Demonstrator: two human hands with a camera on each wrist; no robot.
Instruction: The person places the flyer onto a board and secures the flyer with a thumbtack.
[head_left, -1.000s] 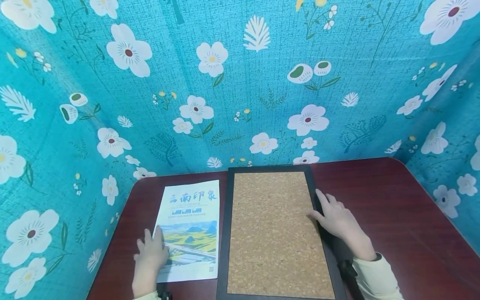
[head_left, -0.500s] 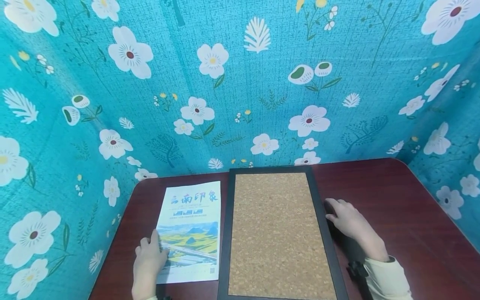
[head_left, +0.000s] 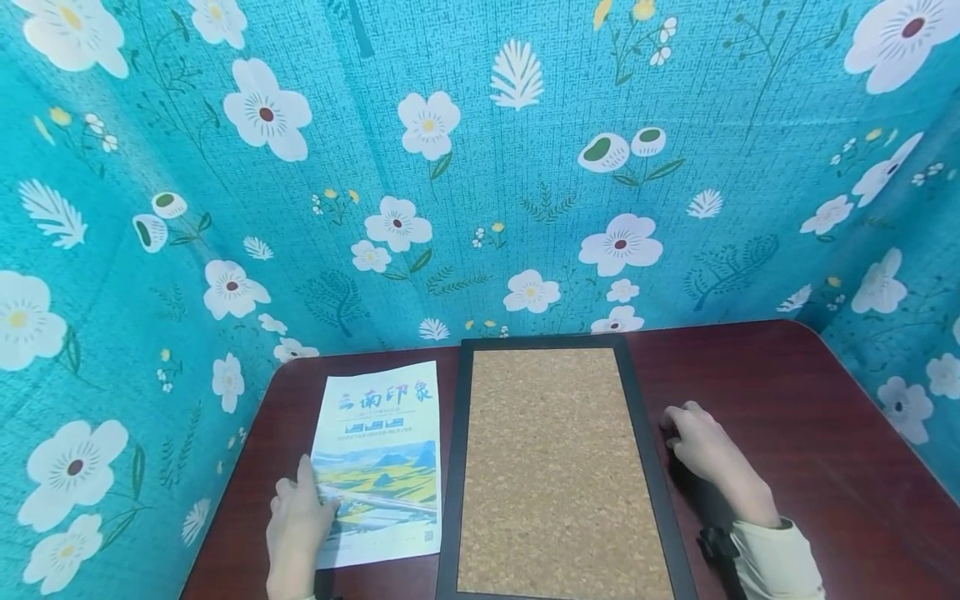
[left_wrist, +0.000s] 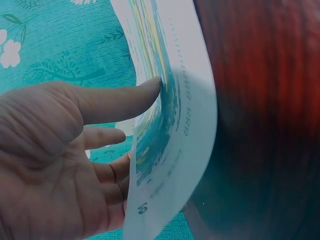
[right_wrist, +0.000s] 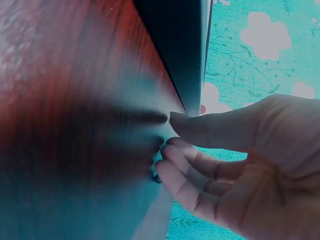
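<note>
My left hand (head_left: 298, 525) pinches the left edge of a printed poster (head_left: 377, 467), thumb over the picture side and fingers behind it. In the left wrist view the poster (left_wrist: 192, 130) bends into a curve beside the thumb (left_wrist: 125, 103). Blue characters head the sheet, above a picture of yellow-green fields. Right of it lies a corkboard (head_left: 558, 467) in a black frame. My right hand (head_left: 708, 450) rests on the table just right of that frame, fingers loosely bent and holding nothing; in the right wrist view its fingertips (right_wrist: 162, 167) meet the tabletop.
The dark red wooden table (head_left: 810, 450) has rounded far corners. A blue flowered cloth (head_left: 480, 167) hangs behind it and along both sides. A black strap (head_left: 717, 543) sits at my right wrist.
My right hand has come off the corkboard's right frame and moved right onto the table. The left fingers have closed on the poster's edge, and the sheet has shifted and tilted slightly.
</note>
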